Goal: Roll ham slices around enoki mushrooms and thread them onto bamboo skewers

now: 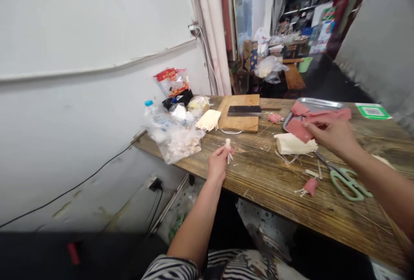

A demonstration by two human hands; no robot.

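Just below the frame's centre, the left hand (217,163) pinches a small enoki bundle (228,143) between thumb and fingers. Right of centre, the right hand (333,133), fingertips closed, grips a pink meat slice (299,130) by the metal tray (318,100), near green-handled scissors (343,181).

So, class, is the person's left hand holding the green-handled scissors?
No, the left hand pinches a small bundle of pale strands, while the green-handled scissors lie on the wooden table.
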